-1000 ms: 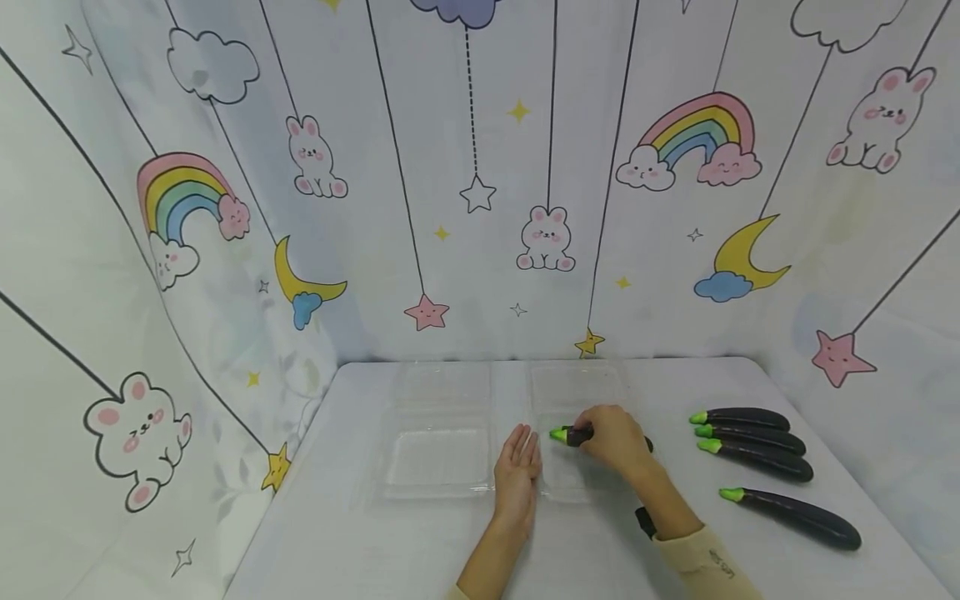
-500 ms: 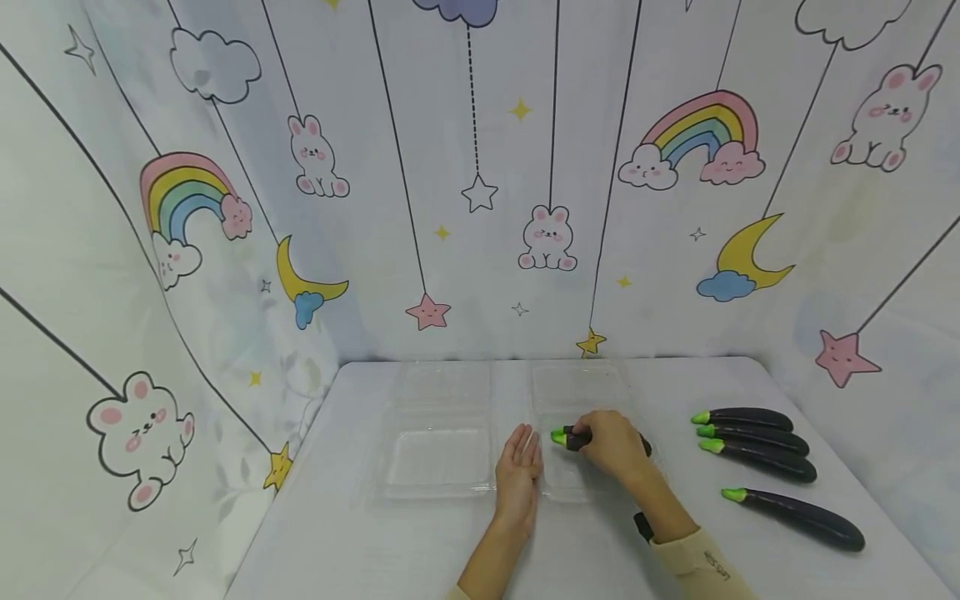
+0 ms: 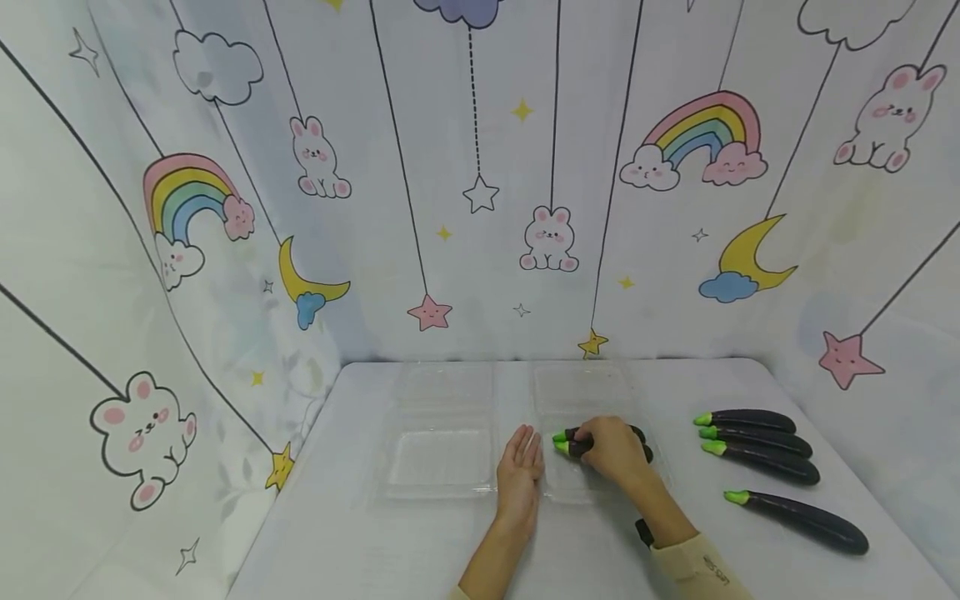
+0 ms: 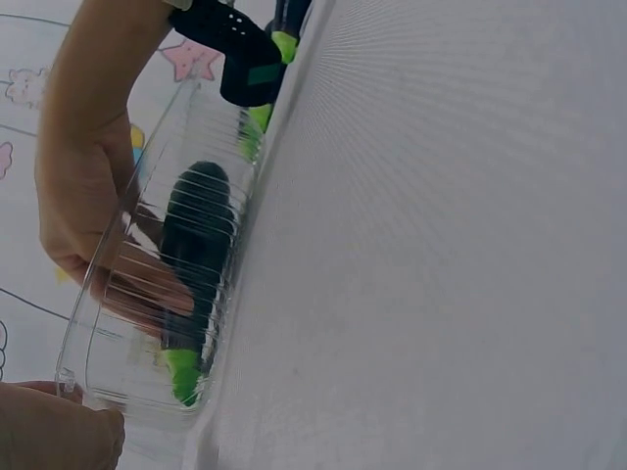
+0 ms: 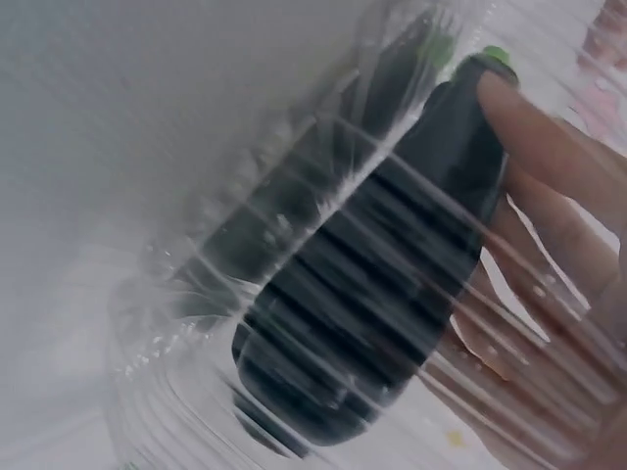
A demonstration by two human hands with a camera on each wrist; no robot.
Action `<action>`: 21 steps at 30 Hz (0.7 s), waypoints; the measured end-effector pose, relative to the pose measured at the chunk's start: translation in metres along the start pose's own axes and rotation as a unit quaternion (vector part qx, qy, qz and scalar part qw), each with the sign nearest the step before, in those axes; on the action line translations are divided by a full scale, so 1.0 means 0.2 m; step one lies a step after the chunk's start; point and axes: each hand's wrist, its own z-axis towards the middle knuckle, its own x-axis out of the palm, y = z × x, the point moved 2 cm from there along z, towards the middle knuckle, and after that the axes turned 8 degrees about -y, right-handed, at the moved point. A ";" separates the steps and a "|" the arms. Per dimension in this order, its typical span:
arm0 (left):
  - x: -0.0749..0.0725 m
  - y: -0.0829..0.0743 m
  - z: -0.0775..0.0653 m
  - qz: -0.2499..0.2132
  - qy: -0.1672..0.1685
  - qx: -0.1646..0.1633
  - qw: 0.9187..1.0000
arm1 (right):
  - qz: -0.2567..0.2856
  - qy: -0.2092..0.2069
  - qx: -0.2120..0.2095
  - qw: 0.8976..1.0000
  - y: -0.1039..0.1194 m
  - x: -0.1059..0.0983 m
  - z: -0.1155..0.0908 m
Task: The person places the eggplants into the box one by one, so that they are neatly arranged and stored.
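My right hand [image 3: 615,454] grips an eggplant [image 3: 573,448] inside the right-hand clear plastic container [image 3: 562,492]. Just behind it in that container lies a second eggplant [image 3: 566,435], its green stem also pointing left. Through the ribbed clear wall, the right wrist view shows my thumb and fingers around the dark body of the held eggplant [image 5: 362,264]. My left hand [image 3: 519,479] stands on edge with straight fingers against the container's left side. Only part of the left hand [image 4: 64,426] shows in the left wrist view, at the container's [image 4: 98,333] end.
A similar clear container [image 3: 438,492] stands to the left, its lid [image 3: 446,383] folded back. At the right lie three eggplants close together [image 3: 765,458], and a single eggplant [image 3: 810,521] nearer the front. A patterned cloth [image 3: 510,167] rises behind the white table [image 3: 360,550].
My right hand has shifted slightly toward the front with its eggplant. The eggplant behind, mostly covered before, now shows beside it. My left hand keeps its place at the container.
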 end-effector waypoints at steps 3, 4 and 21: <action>0.00 0.00 0.00 0.005 0.013 0.006 1.000 | 0.006 -0.002 0.001 1.000 0.00 0.01 0.00; -0.01 0.00 0.00 0.008 0.016 0.007 1.000 | 0.008 -0.003 0.001 1.000 0.00 0.02 0.00; -0.02 0.01 -0.01 0.014 0.017 0.009 1.000 | 0.004 -0.020 0.010 1.000 0.02 0.04 -0.01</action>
